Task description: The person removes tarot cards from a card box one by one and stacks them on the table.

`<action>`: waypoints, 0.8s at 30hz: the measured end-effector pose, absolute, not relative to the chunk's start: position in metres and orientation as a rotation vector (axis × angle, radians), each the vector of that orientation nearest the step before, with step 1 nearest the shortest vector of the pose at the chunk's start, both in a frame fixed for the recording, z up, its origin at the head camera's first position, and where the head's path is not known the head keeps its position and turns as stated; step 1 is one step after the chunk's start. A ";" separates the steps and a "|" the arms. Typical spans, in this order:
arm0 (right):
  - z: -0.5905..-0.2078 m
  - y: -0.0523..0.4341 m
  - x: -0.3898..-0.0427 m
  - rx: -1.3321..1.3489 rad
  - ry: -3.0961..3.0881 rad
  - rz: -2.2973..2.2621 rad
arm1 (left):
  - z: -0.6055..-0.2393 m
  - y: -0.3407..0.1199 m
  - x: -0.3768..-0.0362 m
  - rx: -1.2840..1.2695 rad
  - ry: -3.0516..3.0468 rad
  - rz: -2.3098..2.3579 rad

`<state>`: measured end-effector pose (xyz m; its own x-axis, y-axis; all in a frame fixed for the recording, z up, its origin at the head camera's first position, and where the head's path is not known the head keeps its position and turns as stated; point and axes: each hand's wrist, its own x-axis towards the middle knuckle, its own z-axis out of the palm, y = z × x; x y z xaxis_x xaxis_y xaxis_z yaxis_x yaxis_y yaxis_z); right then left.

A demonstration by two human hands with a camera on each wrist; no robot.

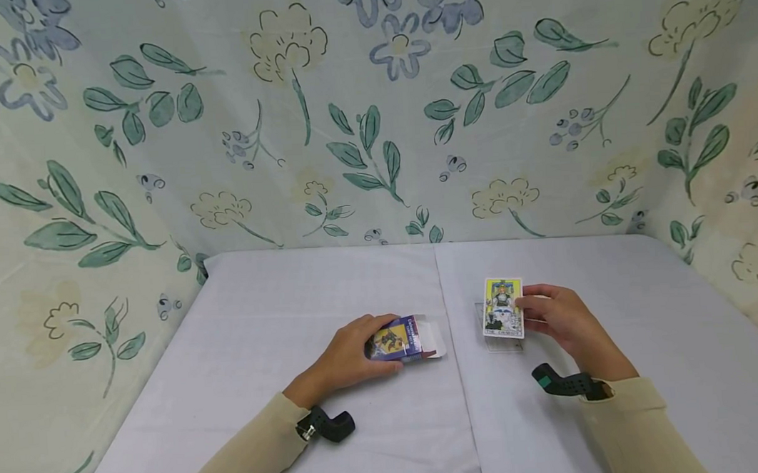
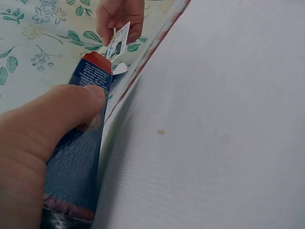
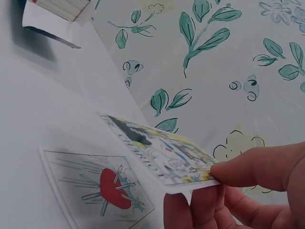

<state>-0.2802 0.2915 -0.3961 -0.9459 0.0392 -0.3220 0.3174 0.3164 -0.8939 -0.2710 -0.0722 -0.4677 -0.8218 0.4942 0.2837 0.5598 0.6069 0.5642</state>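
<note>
My left hand (image 1: pixel 349 352) grips a blue tarot card box (image 1: pixel 394 341) low at the table, thumb along one side. The box's end flap (image 1: pixel 432 337) stands open toward the right. To the right of it, my right hand (image 1: pixel 566 323) pinches a tarot card (image 1: pixel 503 308) by its right edge, thumb on top and fingers beneath. Its face is yellow, with a seated figure and lettering along the bottom. Below this card, another tarot card (image 3: pixel 114 186) with a red heart pierced by swords lies on the table, mostly covered in the head view.
A white cloth (image 1: pixel 279 292) covers the table, with a crease running front to back between the hands. Floral fabric (image 1: pixel 360 123) hangs behind and at both sides. Edges of more cards (image 3: pixel 62 7) show in the box's mouth. Both wrists wear black camera straps (image 1: pixel 327 425).
</note>
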 end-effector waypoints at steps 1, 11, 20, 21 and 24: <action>-0.397 0.292 -0.280 0.330 2.344 -1.669 | -0.467 -0.072 -0.271 -0.898 -2.725 -1.010; -0.402 0.300 -0.284 0.329 2.378 -1.649 | -0.466 -0.072 -0.271 -0.898 -2.726 -1.003; -0.411 0.302 -0.287 0.384 2.399 -1.614 | -0.466 -0.073 -0.270 -0.895 -2.733 -1.006; -0.411 0.302 -0.287 0.389 2.403 -1.608 | -0.467 -0.073 -0.270 -0.894 -2.733 -1.008; -0.414 0.302 -0.288 0.388 2.411 -1.591 | -0.467 -0.073 -0.271 -0.891 -2.731 -1.011</action>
<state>-0.2875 0.3017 -0.4140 -0.9393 0.0948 -0.3299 0.3406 0.3769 -0.8614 -0.2710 -0.0727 -0.4669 -0.8247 0.4914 0.2801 0.5553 0.6096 0.5657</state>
